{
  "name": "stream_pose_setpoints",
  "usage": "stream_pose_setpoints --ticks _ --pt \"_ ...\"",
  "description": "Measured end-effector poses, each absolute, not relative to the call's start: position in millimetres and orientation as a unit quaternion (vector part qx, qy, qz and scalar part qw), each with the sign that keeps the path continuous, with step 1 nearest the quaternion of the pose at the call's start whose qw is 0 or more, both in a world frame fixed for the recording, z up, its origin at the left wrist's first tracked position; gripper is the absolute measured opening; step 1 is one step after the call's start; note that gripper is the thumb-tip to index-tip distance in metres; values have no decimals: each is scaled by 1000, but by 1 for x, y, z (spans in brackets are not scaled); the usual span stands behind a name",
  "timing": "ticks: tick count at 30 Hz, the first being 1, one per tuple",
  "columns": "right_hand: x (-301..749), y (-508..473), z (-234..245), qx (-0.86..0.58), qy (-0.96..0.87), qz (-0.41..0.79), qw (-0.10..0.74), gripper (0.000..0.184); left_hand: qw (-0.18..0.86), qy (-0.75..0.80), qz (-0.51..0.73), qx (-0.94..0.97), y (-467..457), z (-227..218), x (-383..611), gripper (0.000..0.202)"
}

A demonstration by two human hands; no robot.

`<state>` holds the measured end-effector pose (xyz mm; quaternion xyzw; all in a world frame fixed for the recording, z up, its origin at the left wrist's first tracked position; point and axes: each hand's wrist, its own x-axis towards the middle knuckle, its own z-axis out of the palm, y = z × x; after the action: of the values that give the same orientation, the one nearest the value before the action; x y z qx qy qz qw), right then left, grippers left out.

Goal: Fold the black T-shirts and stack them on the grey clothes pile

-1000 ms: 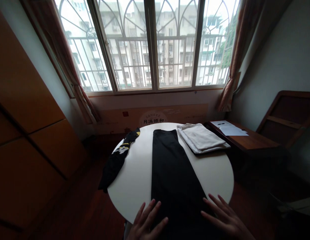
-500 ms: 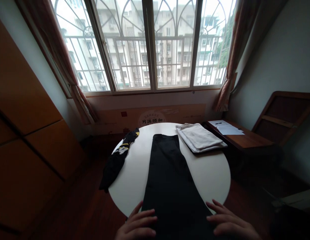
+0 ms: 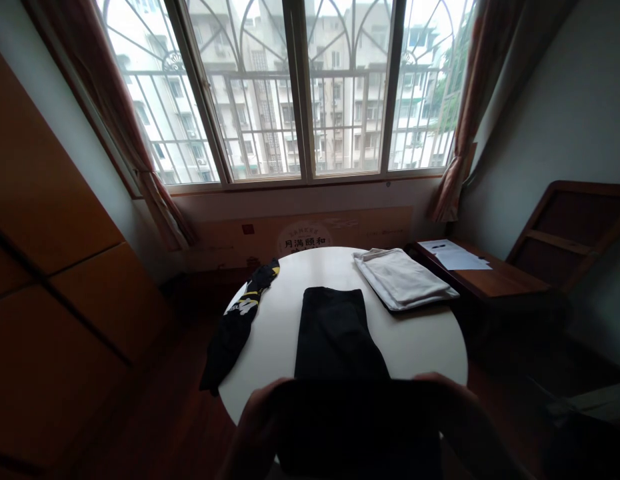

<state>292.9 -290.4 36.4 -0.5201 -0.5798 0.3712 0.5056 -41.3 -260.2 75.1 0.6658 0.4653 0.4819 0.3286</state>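
Black trousers (image 3: 335,333) lie lengthwise on the round white table (image 3: 263,347), their far end flat. The near part is raised in a dark fold across the front. My left hand (image 3: 265,403) is closed on the left corner of that raised part, and my right hand (image 3: 447,393) is closed on its right corner. Most fingers of both hands are hidden by cloth and shadow. A black garment with yellow and white print (image 3: 240,320) hangs over the table's left edge. Folded white cloth (image 3: 403,277) rests at the back right, with something dark under it.
A wooden side table (image 3: 505,283) with white papers (image 3: 460,257) stands at the right, near a leaning wooden frame (image 3: 565,233). Wooden cabinets (image 3: 55,220) line the left. Behind the table are a printed banner (image 3: 370,230) and a barred window (image 3: 340,113).
My hands have gone from spread fingers on the trousers to gripping and lifting their near end. The trousers' far end has slid a little toward me.
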Motion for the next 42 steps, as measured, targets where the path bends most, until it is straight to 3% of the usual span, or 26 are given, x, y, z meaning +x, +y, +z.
stream_pose_setpoints --ticks 7,11,14,22,27,29,32,35,38,42 --pt "285 -149 56 -445 -528 488 535 39 458 502 489 546 -125 77 -5 52" --pt "280 -78 41 -494 -485 510 511 36 459 532 465 538 -52 68 1 56" --pt "276 -37 30 -535 -479 495 490 31 449 560 432 546 -12 59 3 47" --pt "277 26 -1 -609 -548 391 420 18 311 621 351 629 40 40 6 26" --pt "275 27 7 -620 -594 291 422 52 180 588 361 701 21 48 9 31" --pt "268 20 14 -587 -651 230 423 56 156 527 340 763 -4 48 13 29" --pt "251 6 17 -485 -782 156 359 45 119 308 219 918 -51 40 20 22" --pt "233 -8 9 -432 -854 160 240 47 121 164 118 972 -91 30 25 42" --pt "222 -12 -1 -438 -875 161 130 59 160 135 56 976 -108 27 26 57" --pt "217 1 -7 -473 -869 126 74 63 189 146 23 971 -109 30 24 56"
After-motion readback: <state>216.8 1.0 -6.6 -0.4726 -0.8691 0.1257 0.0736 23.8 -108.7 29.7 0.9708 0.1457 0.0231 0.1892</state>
